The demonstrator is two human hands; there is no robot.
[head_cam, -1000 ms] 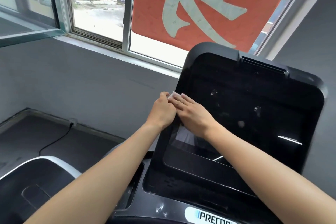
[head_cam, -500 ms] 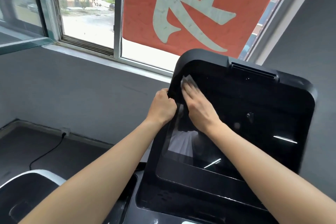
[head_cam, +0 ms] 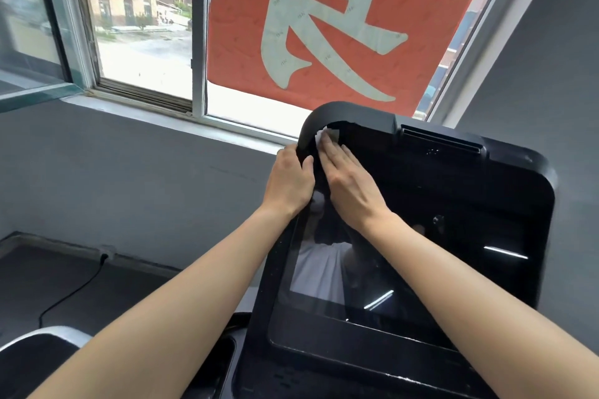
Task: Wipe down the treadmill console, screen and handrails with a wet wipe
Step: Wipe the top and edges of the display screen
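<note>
The treadmill's black console fills the right half of the head view, its glossy screen tilted toward me. My left hand grips the console's left edge, thumb on the front and fingers wrapped behind. My right hand lies flat with straight fingers on the screen's upper left corner. It presses a white wet wipe against the glass; only the wipe's top edge shows beyond the fingertips. No handrails can be made out.
A grey wall and a window sill stand behind the console. A red banner hangs in the window. A black cable runs from a wall socket across the dark floor. The treadmill's lower tray sits below left.
My right hand has slid the wipe up the screen's left side to its top left corner. My left hand has shifted up along the console's left edge with it.
</note>
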